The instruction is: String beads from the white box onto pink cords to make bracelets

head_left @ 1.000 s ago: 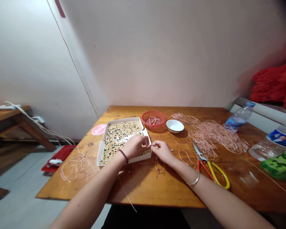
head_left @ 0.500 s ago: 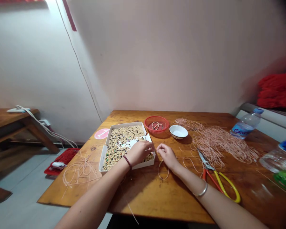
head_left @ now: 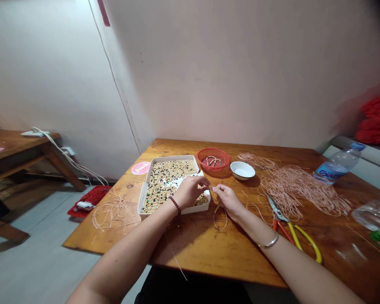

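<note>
My left hand (head_left: 190,191) is pinched at the right edge of a white box of beads (head_left: 152,174), its fingertips meeting those of my right hand (head_left: 228,198). Both hands are closed on a thin pink cord (head_left: 221,215) that hangs in a loop below my right hand onto the wooden table (head_left: 209,245). Whether a bead sits between my left fingertips is too small to tell. A dark red bead bracelet circles my left wrist and a silver bangle my right.
A red basket (head_left: 213,159) with beaded strands and a white bowl (head_left: 242,170) stand behind my hands. A heap of pink cords (head_left: 300,190), scissors with yellow and orange handles (head_left: 291,228) and plastic bottles (head_left: 337,164) lie right. Loose cords (head_left: 114,209) lie left.
The view has shifted so the table sits further right in the frame. My hands stay together at the box's right edge, still pinching the cord.
</note>
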### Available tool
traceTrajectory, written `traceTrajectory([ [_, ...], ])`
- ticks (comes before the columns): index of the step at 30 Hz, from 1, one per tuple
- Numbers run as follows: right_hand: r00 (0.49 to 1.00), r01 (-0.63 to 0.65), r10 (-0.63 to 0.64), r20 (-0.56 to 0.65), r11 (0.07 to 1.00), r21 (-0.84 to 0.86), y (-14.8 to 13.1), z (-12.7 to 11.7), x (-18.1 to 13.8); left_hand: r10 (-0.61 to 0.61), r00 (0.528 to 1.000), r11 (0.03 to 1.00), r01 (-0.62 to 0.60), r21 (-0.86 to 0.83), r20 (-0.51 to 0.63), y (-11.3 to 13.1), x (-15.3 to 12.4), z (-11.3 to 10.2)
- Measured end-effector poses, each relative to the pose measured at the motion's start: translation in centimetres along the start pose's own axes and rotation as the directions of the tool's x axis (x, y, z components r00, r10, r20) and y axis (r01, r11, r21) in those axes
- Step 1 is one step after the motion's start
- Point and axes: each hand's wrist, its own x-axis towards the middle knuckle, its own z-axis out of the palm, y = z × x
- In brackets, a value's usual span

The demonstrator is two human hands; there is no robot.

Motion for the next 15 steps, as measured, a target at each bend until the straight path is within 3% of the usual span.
traceTrajectory([
  [7,1.0,-0.011,0.011,0.006,1.0,0.02,0.31,-0.24,0.33,0.012,1.0,0.998,-0.012,-0.069,-0.006,0.11,0.01,0.01],
  [15,0.994,0.101,-0.104,-0.029,0.991,-0.088,-0.01,-0.62,0.19,-0.005,0.999,0.993,0.01,-0.116,0.042,0.27,0.13,0.53],
])
